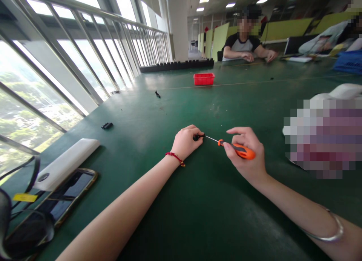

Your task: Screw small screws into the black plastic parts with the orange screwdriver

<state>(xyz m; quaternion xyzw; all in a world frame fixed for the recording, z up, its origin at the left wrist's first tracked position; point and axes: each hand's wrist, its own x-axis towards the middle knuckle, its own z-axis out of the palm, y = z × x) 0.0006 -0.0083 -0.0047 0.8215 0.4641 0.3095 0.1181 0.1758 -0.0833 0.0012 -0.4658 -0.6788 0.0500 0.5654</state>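
One small black part [201, 135] is pinched in the left fingers [200, 141]; the right fingers [231, 151] grasp one orange-and-black screwdriver [243, 151], its tip at the part. Beyond both stand one red bin [204, 79] and, rightward, one blue basket [349, 62], lettering blurred.

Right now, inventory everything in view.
tabletop: 1, green, centre
slim screwdriver: 1, orange and grey, right grip
small part: 1, black, left grip
loose bits: 2+, black, left
rectangular tray: 1, red, far
long notched strip: 1, black, far
oblong case: 1, white, left
phone: 1, dark, left
cables: several, black, left
container: 1, blue, far right
blurred bundle: 1, mixed, right
railing: 1, silver, left
windows: several, bright, left
partitions: several, green, far
people: 2+, varied clothes, far
left grip, right grip: 2, bare, centre
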